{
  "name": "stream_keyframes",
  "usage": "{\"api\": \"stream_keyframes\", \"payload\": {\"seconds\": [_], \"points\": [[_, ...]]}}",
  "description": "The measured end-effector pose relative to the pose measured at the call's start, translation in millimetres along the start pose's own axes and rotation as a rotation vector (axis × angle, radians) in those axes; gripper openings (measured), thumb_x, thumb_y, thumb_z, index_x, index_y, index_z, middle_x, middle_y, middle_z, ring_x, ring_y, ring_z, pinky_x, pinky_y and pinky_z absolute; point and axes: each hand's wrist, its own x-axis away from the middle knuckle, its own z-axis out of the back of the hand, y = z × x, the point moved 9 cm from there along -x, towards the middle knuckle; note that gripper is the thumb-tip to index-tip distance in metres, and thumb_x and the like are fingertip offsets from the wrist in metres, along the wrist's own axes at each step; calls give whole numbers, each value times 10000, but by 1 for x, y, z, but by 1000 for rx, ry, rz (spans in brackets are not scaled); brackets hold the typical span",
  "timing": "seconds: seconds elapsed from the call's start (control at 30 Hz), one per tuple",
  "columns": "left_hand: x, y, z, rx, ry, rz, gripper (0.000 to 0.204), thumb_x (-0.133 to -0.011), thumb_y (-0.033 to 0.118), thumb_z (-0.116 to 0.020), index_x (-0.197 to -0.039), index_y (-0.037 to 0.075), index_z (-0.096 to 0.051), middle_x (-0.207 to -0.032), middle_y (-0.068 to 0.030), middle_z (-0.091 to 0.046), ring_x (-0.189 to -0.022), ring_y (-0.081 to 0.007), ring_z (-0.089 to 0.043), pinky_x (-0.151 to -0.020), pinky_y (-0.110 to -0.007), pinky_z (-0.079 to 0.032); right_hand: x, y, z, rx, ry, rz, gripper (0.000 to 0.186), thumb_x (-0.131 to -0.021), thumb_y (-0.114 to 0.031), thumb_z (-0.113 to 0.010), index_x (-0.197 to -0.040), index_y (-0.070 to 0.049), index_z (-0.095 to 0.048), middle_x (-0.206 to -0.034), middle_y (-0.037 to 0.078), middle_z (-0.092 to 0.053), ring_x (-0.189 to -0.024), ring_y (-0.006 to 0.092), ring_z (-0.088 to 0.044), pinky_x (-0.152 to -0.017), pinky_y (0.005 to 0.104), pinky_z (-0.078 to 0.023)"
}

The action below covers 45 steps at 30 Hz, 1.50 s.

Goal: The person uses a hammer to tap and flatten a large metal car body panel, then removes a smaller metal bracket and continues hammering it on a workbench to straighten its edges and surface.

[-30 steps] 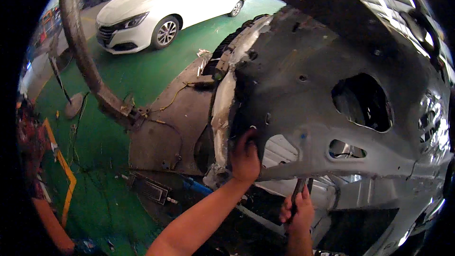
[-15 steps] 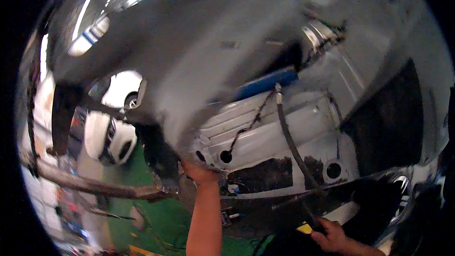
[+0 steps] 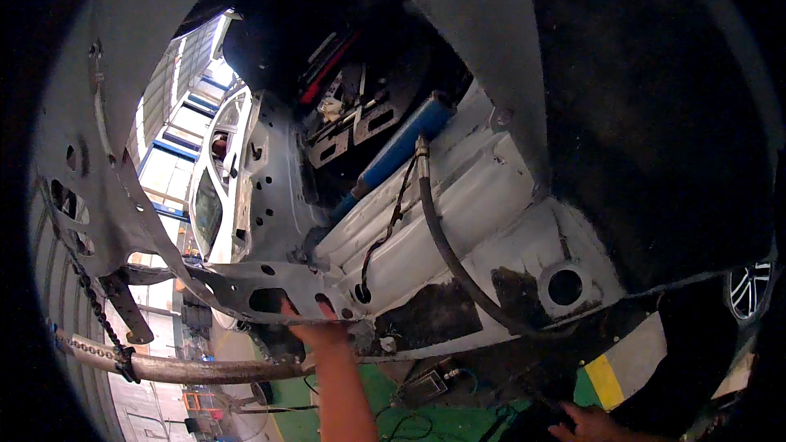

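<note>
The left hand [image 3: 318, 333] has its grip against the lower edge of the perforated grey metal panel [image 3: 299, 285], fingers at the openings; how far it closes cannot be told. The panel stands left of the dark hose [image 3: 449, 254]. The right hand [image 3: 591, 423] is low at right, its grip too shadowed to judge.

To my left I see a white car [image 3: 219, 176]. Green floor [image 3: 381, 389] shows below me (a yellow patch [image 3: 603, 381] near my right), and further right, a spoked wheel [image 3: 748, 293].
</note>
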Motion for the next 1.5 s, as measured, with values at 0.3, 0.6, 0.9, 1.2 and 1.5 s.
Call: {"api": "stream_keyframes", "payload": {"seconds": [0.3,0.6,0.9,1.2,1.5], "points": [[0,82,-67,189,-252,-5,558,-978,491,-379,-1377,106,-437,-1339,-90,-480,-1237,-269,-447,-1065,-435,-345,8,-11,13,-24,-12,-112,733,-903,-531,-562,-1433,-52,-397,-1114,290,-617,-997,436,-612,-816,501,-513],[5,89,-53,241,-89,32,671,-958,586,-400,-1369,58,-445,-1367,-91,-505,-1219,-253,-504,-1042,-420,-399,7,-11,16,134,58,-17,609,-926,-405,-572,-1406,-56,-438,-1049,273,-642,-822,411,-631,-721,484,-517],[61,170,-56,-693,-255,-115,640,-1003,489,-398,-1440,22,-406,-1412,-153,-497,-1325,-261,-443,-1111,-336,-298,27,-176,39,616,142,416,386,-955,-134,-526,-1319,-6,-528,-1130,258,-616,-915,409,-621,-778,464,-509],[-18,148,80,-624,119,155,695,-969,467,-449,-1448,-24,-336,-1417,-237,-457,-1338,-349,-418,-1106,-380,-303,-31,-366,25,1262,89,809,635,-786,-187,-723,-1350,-81,-450,-878,130,-619,-761,344,-622,-581,442,-508],[-31,117,76,-549,234,-129,602,-1009,353,-374,-1395,-108,-343,-1447,-310,-352,-1362,-436,-313,-1140,-435,-244,-103,-459,-23,1076,397,645,492,-891,-174,-637,-1351,-121,-470,-971,212,-650,-860,429,-627,-718,487,-511]]}}
